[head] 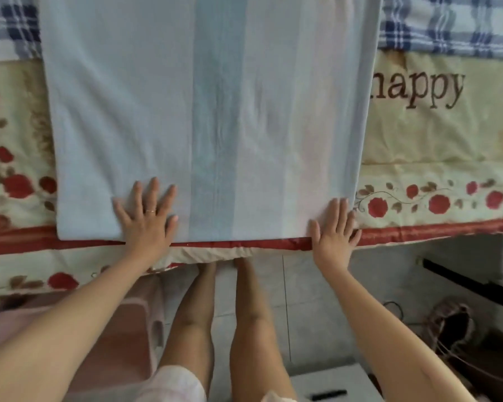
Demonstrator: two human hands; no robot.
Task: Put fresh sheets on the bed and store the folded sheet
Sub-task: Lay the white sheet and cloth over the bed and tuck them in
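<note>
A pale blue and white striped sheet (209,111), folded into a long rectangle, lies flat across the bed, its near edge at the bed's red border. My left hand (147,214) presses flat on the sheet's near left part, fingers spread, a ring on one finger. My right hand (334,227) lies flat on the sheet's near right corner, fingers together. Neither hand grips anything. Under the sheet is a cream bedcover with red roses (436,195) and the word "happy".
A blue and white checked cloth (447,24) lies at the far side of the bed. A pink plastic stool (122,329) stands at my left on the tiled floor. A dark basket with wires (450,320) and a white box (331,384) are on my right.
</note>
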